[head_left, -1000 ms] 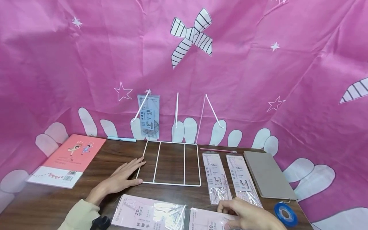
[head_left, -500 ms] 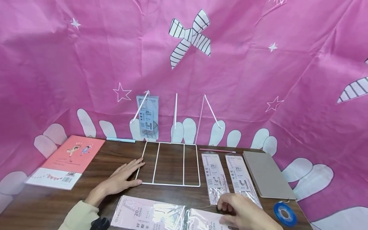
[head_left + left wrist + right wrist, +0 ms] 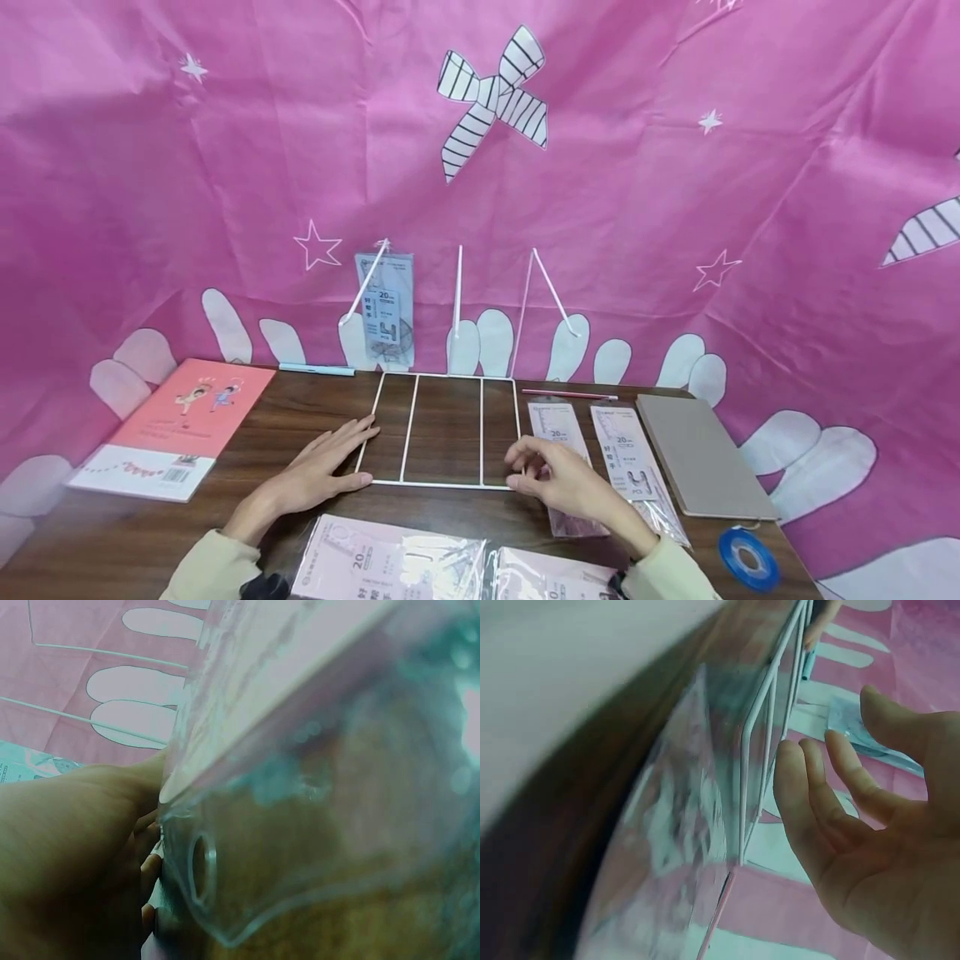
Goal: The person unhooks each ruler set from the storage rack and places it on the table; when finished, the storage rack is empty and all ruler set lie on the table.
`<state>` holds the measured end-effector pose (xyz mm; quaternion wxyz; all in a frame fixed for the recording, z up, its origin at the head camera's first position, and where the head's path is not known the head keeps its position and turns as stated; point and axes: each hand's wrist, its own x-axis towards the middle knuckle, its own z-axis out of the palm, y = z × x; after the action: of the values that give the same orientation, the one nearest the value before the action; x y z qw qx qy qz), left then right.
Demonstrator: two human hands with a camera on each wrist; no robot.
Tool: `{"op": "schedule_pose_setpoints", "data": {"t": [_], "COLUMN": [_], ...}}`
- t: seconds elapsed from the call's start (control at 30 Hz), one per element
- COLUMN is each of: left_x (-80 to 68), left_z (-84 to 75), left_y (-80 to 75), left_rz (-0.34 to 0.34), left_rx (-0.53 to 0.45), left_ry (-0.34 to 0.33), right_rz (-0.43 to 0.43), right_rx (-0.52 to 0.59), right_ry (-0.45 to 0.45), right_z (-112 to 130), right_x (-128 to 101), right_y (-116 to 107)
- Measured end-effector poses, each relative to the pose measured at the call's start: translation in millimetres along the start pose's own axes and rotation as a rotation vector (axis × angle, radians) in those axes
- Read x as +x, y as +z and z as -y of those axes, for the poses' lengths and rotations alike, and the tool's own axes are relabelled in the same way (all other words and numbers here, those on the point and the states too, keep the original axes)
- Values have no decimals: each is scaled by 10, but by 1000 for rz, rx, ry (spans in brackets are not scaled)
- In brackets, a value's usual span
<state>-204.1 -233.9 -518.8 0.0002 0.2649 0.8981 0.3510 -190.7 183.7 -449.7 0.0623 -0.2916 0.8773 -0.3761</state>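
A white wire rack (image 3: 482,433) stands on the brown table, with a flat base and three slanting hooks (image 3: 552,287) behind it. My left hand (image 3: 311,471) lies at the left side of the base, fingers straight and fingertips over the wire. Beside the right side of the base is my right hand (image 3: 562,479), its fingers loosely bent with nothing between them, as the right wrist view shows. It partly covers a pink packet (image 3: 553,423). On the left hook hangs a blue-looking clear packet (image 3: 386,312).
Another pink packet (image 3: 626,450) lies beside a grey notebook (image 3: 701,458). Two more, a left packet (image 3: 390,550) and a right packet (image 3: 543,575), lie at the front. Around them are blue tape (image 3: 731,558), a pink booklet (image 3: 168,425), a blue pen (image 3: 317,368) and a pencil (image 3: 568,395).
My right hand has moved up and left, from over the front right packet to the right side of the rack's base. The left hand has stayed in place.
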Motion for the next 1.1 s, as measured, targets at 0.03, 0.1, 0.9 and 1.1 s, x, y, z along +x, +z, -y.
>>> {"op": "schedule_pose_setpoints", "data": {"t": [0.03,0.1,0.9,1.1], "left_x": [-5,-15,-18,38], "left_z": [-10,-32,-222,-331], "left_y": [-6,-25,-118,-180], "left_rz": [-1,-2,3,11], "left_rx": [-3,0,42,92], "left_ry": [-1,-4,1,11], "right_rz": [-1,-8,-34,-27], "right_rx": [-4,-21,-160,-152], "right_ry": [2,2,-11,17], "right_z": [-10,-33,-358,-370], "right_x": [53,132,116,104], "right_y": [25,63,24,25]}}
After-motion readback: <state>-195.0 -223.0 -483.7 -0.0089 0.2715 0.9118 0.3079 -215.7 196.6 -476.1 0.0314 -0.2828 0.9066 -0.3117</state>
